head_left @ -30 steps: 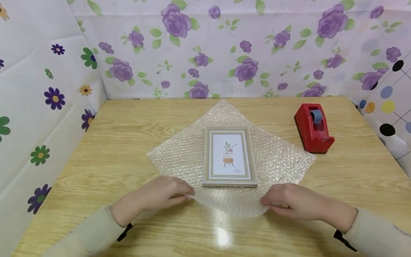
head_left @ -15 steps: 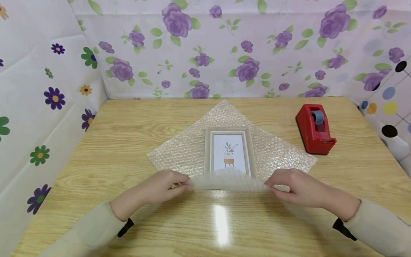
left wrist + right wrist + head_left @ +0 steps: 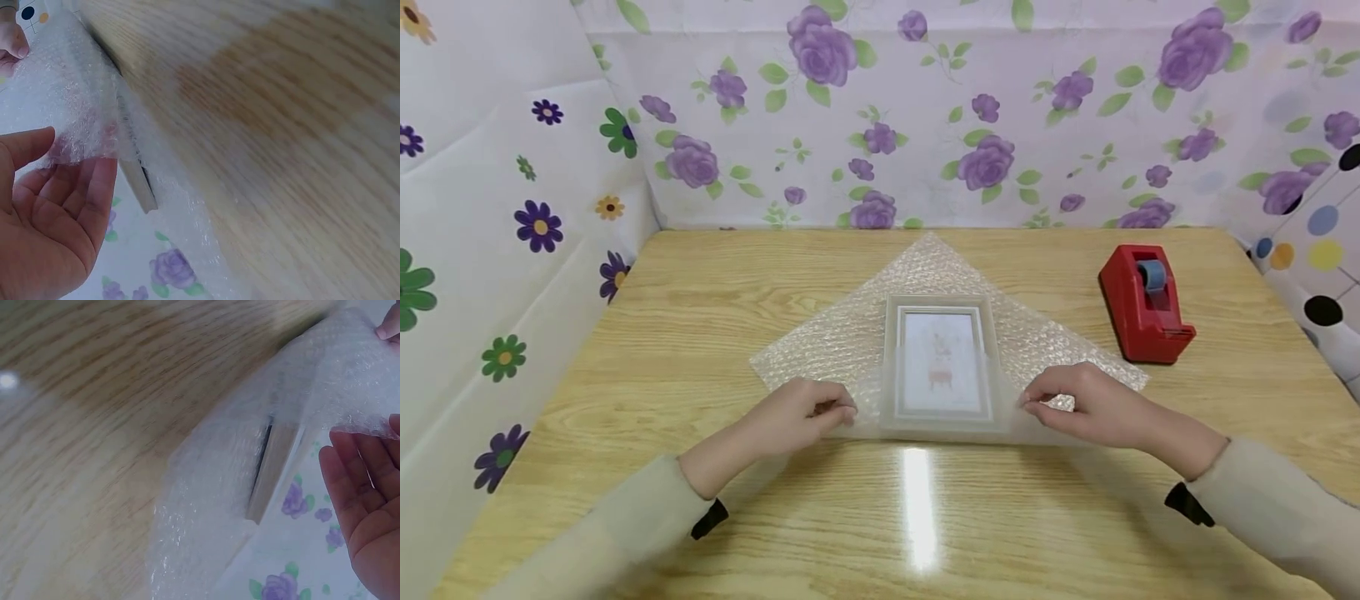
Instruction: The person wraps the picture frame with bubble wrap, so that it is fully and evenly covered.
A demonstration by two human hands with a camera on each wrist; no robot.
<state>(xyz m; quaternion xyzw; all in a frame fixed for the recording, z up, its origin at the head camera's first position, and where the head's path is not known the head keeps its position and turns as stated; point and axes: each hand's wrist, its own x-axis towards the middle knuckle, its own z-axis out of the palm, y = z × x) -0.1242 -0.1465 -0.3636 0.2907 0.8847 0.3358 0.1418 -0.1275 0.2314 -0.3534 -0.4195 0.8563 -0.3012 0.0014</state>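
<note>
A picture frame (image 3: 938, 301) with a plant drawing lies in the middle of a diagonal sheet of bubble wrap (image 3: 827, 342). The sheet's near corner is folded up over the frame, and the drawing shows pale through it. My left hand (image 3: 801, 417) pinches the flap at its left side, thumb in front and fingers behind, as the left wrist view shows. On the other side, my right hand (image 3: 1086, 406) pinches the flap's right edge between thumb and fingers. One corner of the frame (image 3: 269, 475) sticks out of the wrap fold in the right wrist view.
To the right of the wrap stands a red tape dispenser (image 3: 1150, 312) with a roll of tape in it. The wooden table (image 3: 700, 283) backs onto a floral-print sheet (image 3: 745, 117). Patterned sheets also hang at the left and right sides.
Both hands have lifted the near corner of the bubble wrap and carried it away from the body, over the picture frame. The drawing, bare at first, is now under the flap.
</note>
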